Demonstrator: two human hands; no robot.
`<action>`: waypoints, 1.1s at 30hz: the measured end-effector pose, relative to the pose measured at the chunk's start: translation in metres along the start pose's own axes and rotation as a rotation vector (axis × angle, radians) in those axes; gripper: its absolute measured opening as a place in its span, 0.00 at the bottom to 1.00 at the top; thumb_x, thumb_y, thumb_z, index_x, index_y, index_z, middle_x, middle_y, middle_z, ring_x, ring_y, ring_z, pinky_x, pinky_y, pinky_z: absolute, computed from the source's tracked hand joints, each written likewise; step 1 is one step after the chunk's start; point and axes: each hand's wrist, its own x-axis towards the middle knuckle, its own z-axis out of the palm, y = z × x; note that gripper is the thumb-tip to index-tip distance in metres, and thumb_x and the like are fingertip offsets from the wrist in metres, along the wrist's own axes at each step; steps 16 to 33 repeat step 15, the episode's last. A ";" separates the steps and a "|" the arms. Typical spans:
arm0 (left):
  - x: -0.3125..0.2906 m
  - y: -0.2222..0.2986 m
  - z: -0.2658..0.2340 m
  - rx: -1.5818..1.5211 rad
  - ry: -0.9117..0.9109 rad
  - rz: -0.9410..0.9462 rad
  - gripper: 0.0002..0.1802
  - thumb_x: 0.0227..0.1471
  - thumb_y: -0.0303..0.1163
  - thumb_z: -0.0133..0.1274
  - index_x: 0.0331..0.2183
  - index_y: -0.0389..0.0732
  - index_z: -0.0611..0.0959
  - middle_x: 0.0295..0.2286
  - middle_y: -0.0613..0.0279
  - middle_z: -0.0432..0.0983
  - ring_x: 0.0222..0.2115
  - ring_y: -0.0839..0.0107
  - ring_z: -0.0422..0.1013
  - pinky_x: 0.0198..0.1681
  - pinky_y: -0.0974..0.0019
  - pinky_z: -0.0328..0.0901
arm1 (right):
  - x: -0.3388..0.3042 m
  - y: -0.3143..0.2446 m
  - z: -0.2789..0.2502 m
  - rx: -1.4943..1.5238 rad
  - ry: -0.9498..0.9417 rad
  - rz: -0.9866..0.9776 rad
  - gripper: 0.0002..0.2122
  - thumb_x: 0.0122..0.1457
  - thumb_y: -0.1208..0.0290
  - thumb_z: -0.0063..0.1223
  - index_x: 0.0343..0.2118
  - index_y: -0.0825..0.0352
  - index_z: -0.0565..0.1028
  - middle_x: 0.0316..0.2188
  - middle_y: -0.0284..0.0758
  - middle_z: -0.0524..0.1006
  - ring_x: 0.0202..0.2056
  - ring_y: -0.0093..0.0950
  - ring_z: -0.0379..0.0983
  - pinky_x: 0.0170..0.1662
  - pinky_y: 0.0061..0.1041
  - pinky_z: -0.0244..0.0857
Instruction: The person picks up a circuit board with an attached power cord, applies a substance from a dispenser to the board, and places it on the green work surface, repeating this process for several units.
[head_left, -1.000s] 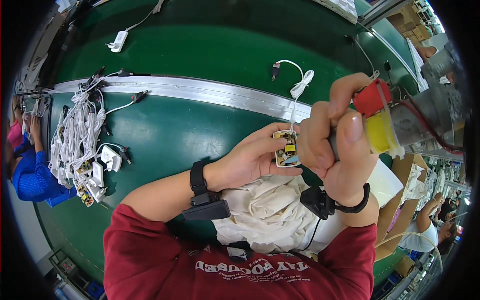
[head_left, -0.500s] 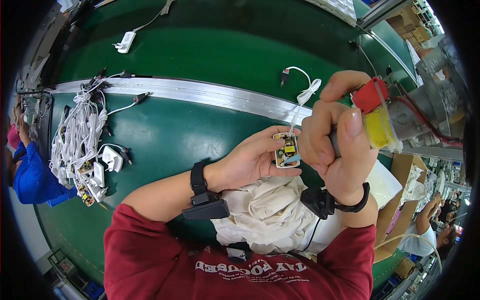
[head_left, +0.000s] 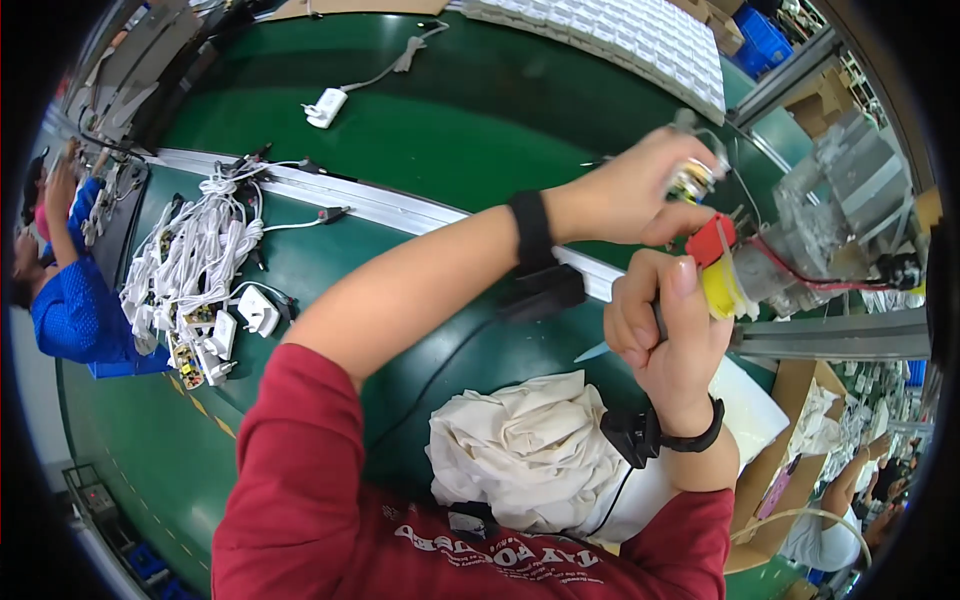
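Observation:
My left hand [head_left: 625, 200] stretches across to the right, its fingers closed around an open power adapter [head_left: 690, 182] whose circuit board is partly visible and blurred. Just below it, my right hand [head_left: 660, 325] is wrapped round a hand tool [head_left: 722, 285] with a yellow band, a red switch block and red wires. From under my right fingers a pale blue tapered tip [head_left: 592, 352] sticks out, pointing left. The tool's middle is hidden in my grip. A heap of off-white cloth [head_left: 520, 450] lies close in front of my body.
White adapters with bundled cables [head_left: 200, 260] are heaped at the left. A single adapter [head_left: 325, 108] lies beyond the metal rail [head_left: 390, 208]. White trays [head_left: 610, 50] stand at the back, a cardboard box [head_left: 790, 500] at the right. A co-worker's blue sleeve [head_left: 75, 310] shows far left.
My left hand has carried the open adapter from beneath the tool's tip up and to the right, past the rail. My right hand still grips the tool. The view has shifted somewhat.

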 end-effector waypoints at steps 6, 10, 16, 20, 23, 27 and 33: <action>-0.010 -0.023 -0.001 0.990 -0.202 0.126 0.22 0.43 0.36 0.54 0.38 0.31 0.69 0.31 0.46 0.69 0.35 0.50 0.69 0.39 0.58 0.67 | 0.003 0.002 -0.003 0.000 -0.007 -0.061 0.14 0.64 0.60 0.37 0.41 0.68 0.59 0.10 0.26 0.55 0.09 0.14 0.48 0.12 0.15 0.43; -0.033 -0.035 -0.019 0.979 -0.099 -0.052 0.20 0.43 0.39 0.54 0.34 0.32 0.72 0.33 0.45 0.70 0.35 0.49 0.69 0.39 0.55 0.67 | 0.007 0.007 -0.006 0.001 0.025 -0.075 0.13 0.64 0.62 0.37 0.40 0.67 0.60 0.10 0.26 0.55 0.09 0.14 0.48 0.12 0.14 0.44; -0.046 0.036 -0.119 1.487 0.082 -0.421 0.29 0.42 0.45 0.55 0.41 0.35 0.72 0.40 0.45 0.71 0.41 0.48 0.68 0.43 0.57 0.66 | 0.007 0.002 -0.007 -0.024 0.011 -0.089 0.13 0.64 0.61 0.39 0.40 0.67 0.60 0.10 0.26 0.55 0.09 0.14 0.49 0.12 0.14 0.44; -0.046 0.036 -0.119 1.487 0.082 -0.421 0.29 0.42 0.45 0.55 0.41 0.35 0.72 0.40 0.45 0.71 0.41 0.48 0.68 0.43 0.57 0.66 | 0.007 0.002 -0.007 -0.024 0.011 -0.089 0.13 0.64 0.61 0.39 0.40 0.67 0.60 0.10 0.26 0.55 0.09 0.14 0.49 0.12 0.14 0.44; -0.046 0.036 -0.119 1.487 0.082 -0.421 0.29 0.42 0.45 0.55 0.41 0.35 0.72 0.40 0.45 0.71 0.41 0.48 0.68 0.43 0.57 0.66 | 0.007 0.002 -0.007 -0.024 0.011 -0.089 0.13 0.64 0.61 0.39 0.40 0.67 0.60 0.10 0.26 0.55 0.09 0.14 0.49 0.12 0.14 0.44; -0.046 0.036 -0.119 1.487 0.082 -0.421 0.29 0.42 0.45 0.55 0.41 0.35 0.72 0.40 0.45 0.71 0.41 0.48 0.68 0.43 0.57 0.66 | 0.007 0.002 -0.007 -0.024 0.011 -0.089 0.13 0.64 0.61 0.39 0.40 0.67 0.60 0.10 0.26 0.55 0.09 0.14 0.49 0.12 0.14 0.44; -0.046 0.036 -0.119 1.487 0.082 -0.421 0.29 0.42 0.45 0.55 0.41 0.35 0.72 0.40 0.45 0.71 0.41 0.48 0.68 0.43 0.57 0.66 | 0.007 0.002 -0.007 -0.024 0.011 -0.089 0.13 0.64 0.61 0.39 0.40 0.67 0.60 0.10 0.26 0.55 0.09 0.14 0.49 0.12 0.14 0.44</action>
